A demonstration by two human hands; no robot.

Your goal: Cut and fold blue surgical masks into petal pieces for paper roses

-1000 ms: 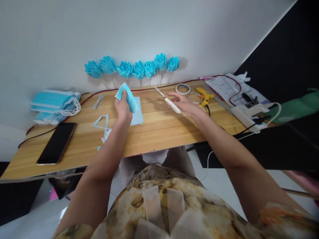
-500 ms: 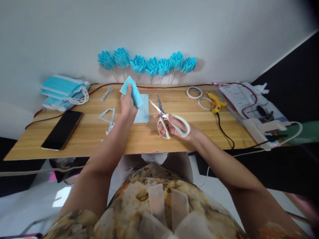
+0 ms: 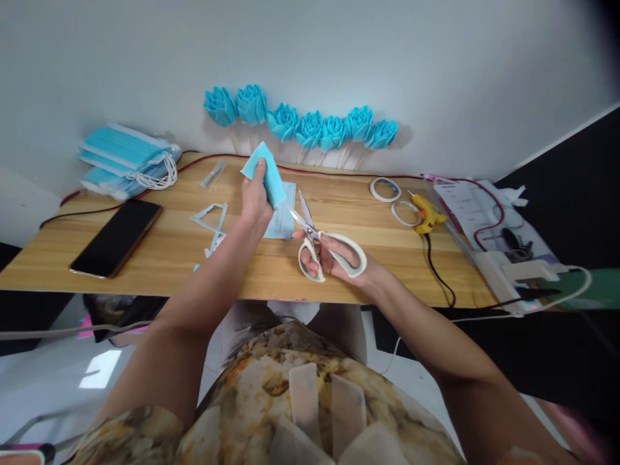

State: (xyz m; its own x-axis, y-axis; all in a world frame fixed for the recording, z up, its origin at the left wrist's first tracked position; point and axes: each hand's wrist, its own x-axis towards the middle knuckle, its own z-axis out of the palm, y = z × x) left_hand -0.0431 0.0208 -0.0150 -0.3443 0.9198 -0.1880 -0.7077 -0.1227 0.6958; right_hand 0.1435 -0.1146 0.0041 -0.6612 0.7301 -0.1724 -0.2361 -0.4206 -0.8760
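Observation:
My left hand (image 3: 256,194) pinches a folded piece of light-blue mask fabric (image 3: 272,179), thumb on top, raised over the table. In my right hand (image 3: 329,258) are white-handled scissors (image 3: 310,231), their blades parted and pointing up and left toward the fabric's lower corner. The blade tips look close to the fabric; whether they touch it I cannot tell. Beneath, a flat blue mask piece (image 3: 282,223) lies on the wood, partly hidden by my left hand and the held fabric. Cut strips (image 3: 213,223) lie left of my left forearm.
Several blue fabric flowers (image 3: 310,129) on sticks lean on the wall. A stack of masks (image 3: 126,158) and a phone (image 3: 116,239) sit at left. Right are tape rolls (image 3: 386,190), a yellow glue gun (image 3: 426,214), papers (image 3: 477,203) and a power strip (image 3: 504,284). Cords run along the table's back.
The view has tilted slightly. The scissor blades have come nearer to the fabric's lower corner. Both hands keep their holds.

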